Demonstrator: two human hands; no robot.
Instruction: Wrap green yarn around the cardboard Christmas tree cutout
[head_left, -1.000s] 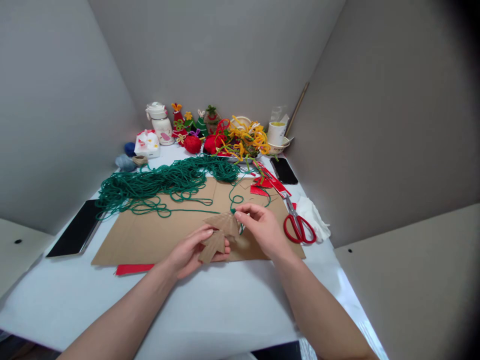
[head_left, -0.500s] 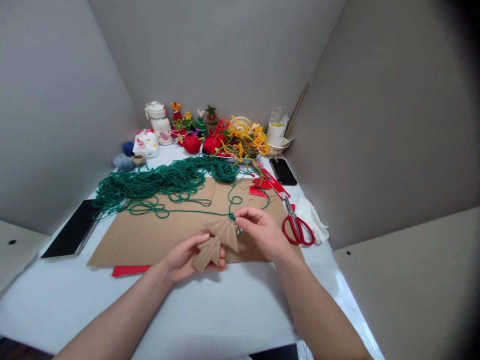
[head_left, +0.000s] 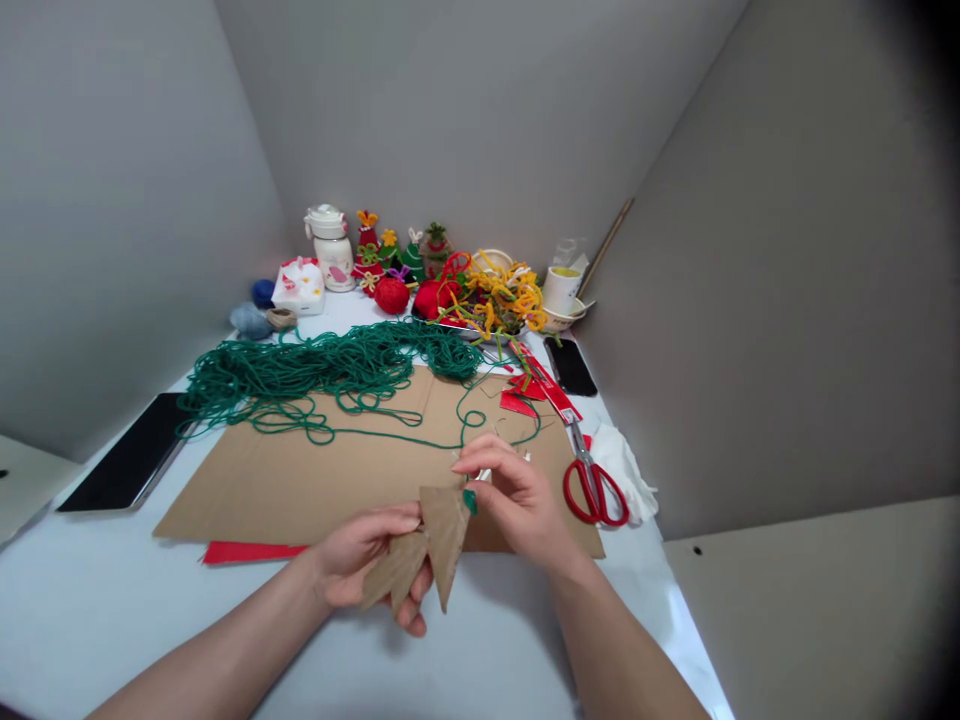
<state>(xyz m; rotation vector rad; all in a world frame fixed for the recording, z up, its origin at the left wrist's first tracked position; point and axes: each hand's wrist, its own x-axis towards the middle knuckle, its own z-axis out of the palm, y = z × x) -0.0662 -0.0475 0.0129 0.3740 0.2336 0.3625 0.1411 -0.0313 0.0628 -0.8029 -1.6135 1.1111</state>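
Observation:
My left hand (head_left: 360, 555) grips the lower part of a brown cardboard tree cut-out (head_left: 431, 545), held just above the near edge of the table. My right hand (head_left: 510, 500) pinches the end of a green yarn strand (head_left: 470, 497) against the cut-out's upper edge. That strand runs back over the flat cardboard sheet (head_left: 300, 480) to a big tangled pile of green yarn (head_left: 315, 370).
Red-handled scissors (head_left: 592, 485) and a white tissue (head_left: 626, 460) lie to the right. A black tablet (head_left: 124, 465) sits at the left edge, a black phone (head_left: 570, 365) at the back right. Yarn ornaments, a white jar (head_left: 330, 250), yellow and red cords (head_left: 495, 290) and a cup (head_left: 562, 290) crowd the back corner.
Both hands have drawn the cut-out nearer to me and tilted it more upright. The right hand has slid with the green yarn end onto its top edge. The camera has dipped slightly.

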